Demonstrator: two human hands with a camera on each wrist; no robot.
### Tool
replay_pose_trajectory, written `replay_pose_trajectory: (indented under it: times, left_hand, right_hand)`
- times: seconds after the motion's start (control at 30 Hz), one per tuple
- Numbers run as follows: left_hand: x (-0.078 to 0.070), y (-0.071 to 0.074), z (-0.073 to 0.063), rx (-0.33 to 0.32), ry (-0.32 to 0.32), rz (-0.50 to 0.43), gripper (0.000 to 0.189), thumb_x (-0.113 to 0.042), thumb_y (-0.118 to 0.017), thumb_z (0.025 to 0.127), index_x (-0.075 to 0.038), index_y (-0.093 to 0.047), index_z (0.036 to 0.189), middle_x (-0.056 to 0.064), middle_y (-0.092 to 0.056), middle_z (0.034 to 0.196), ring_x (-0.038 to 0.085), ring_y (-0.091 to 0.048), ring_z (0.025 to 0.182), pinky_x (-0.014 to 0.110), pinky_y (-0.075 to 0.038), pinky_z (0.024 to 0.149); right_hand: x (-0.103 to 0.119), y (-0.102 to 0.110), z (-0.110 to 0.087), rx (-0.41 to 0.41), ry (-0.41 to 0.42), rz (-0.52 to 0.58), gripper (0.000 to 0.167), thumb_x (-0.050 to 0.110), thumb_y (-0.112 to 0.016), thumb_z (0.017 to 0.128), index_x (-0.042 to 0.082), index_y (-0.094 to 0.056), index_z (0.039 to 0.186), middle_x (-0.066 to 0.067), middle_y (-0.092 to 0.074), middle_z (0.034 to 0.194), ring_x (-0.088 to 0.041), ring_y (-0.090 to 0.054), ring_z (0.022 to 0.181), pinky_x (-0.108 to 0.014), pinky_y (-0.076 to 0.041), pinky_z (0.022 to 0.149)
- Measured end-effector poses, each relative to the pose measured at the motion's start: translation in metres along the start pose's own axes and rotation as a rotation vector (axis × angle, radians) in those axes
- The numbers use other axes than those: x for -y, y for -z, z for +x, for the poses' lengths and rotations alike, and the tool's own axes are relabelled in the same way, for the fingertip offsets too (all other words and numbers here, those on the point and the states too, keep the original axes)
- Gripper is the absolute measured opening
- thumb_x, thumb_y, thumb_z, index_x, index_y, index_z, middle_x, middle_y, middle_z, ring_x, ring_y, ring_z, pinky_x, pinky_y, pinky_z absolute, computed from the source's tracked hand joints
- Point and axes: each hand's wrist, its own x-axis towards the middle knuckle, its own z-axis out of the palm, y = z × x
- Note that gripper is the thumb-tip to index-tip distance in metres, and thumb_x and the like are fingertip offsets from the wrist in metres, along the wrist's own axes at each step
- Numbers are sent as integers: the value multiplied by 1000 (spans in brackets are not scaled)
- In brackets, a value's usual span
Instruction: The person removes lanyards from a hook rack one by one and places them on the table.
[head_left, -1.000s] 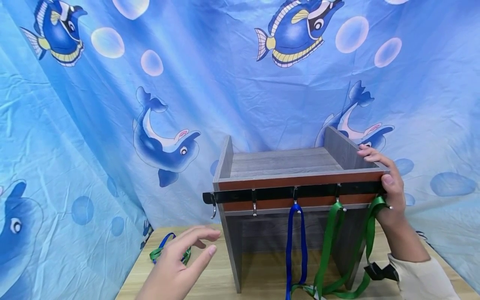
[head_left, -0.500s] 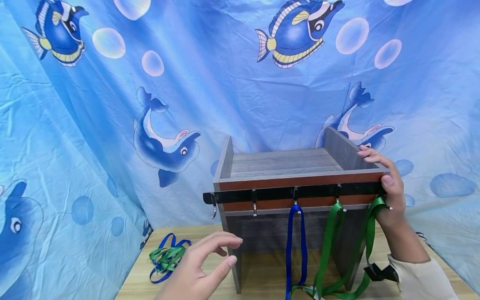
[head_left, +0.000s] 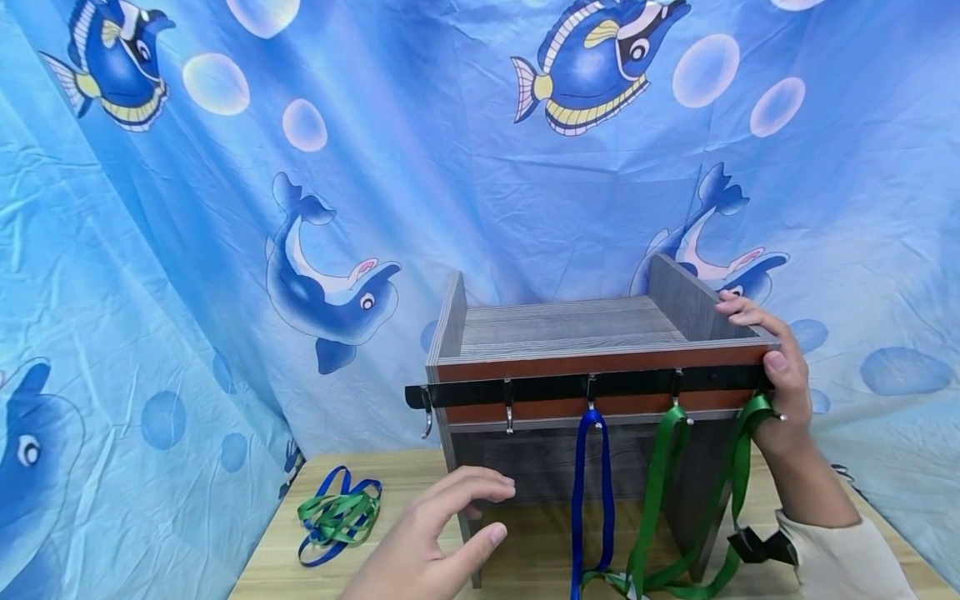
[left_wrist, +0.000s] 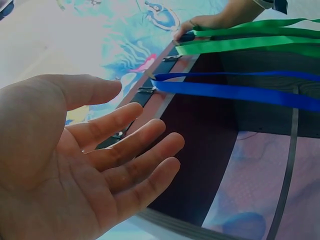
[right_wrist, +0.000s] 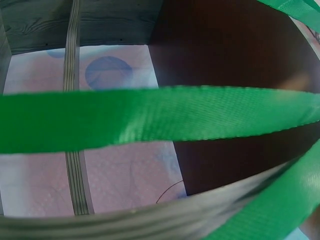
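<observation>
A grey wooden shelf (head_left: 562, 321) carries a black hook rail (head_left: 547, 388) along its brown front edge. My right hand (head_left: 786, 383) holds the shelf's upper right corner, thumb at the front and fingers over the side panel. From the rail hang a blue lanyard (head_left: 578, 500) at the middle hook and green lanyards (head_left: 658, 475) at the two right hooks; the two left hooks bear nothing. My left hand (head_left: 438, 529), fingers loosely bent and palm bare in the left wrist view, is in front of the shelf's lower left, below the rail. The right wrist view shows green straps (right_wrist: 150, 117) close up.
A tangled pile of blue and green lanyards (head_left: 341, 517) lies on the wooden table (head_left: 408, 475) left of the shelf. Behind stands a blue curtain (head_left: 480, 167) printed with fish and dolphins. A black item (head_left: 761, 546) is near my right cuff.
My left hand has moved right, away from the lanyard pile toward the front of the shelf, uncovering the pile. My right hand and the hanging lanyards have stayed in place.
</observation>
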Motion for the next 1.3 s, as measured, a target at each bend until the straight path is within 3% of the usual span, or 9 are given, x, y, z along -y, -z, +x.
replay_pose_trajectory:
  times: [0.2,0.63,0.9,1.3]
  left_hand:
    - [1,-6,6,42,10,-7,27,-39,-61,108,-40,-64,135,-12,-62,143,9,-61,128,30,-59,97]
    - [0,-16,16,60,0,-24,29,-43,-58,109,-39,-63,137,-9,-55,152,14,-56,136,28,-58,100]
    - [-3,-26,26,121,41,-22,37,-50,-56,108,-45,-56,145,-14,-42,163,21,-45,150,43,-51,117]
    - [0,-47,40,196,2,-65,46,-50,-54,109,-42,-48,154,-11,-31,171,26,-35,157,52,-46,119]
  right_hand:
    - [0,0,0,0,-2,9,43,16,-38,104,-11,-61,128,-19,-62,144,-40,-36,148,-39,-27,123]
    - [1,0,0,-8,2,33,43,15,-38,103,-12,-61,128,-19,-62,143,-39,-37,148,-39,-26,126]
    - [-1,0,-1,2,2,18,44,15,-38,104,-12,-61,129,-19,-62,144,-38,-37,148,-38,-29,122]
    - [0,0,-1,-3,0,6,44,15,-37,104,-13,-60,128,-19,-62,144,-39,-37,148,-37,-29,123]
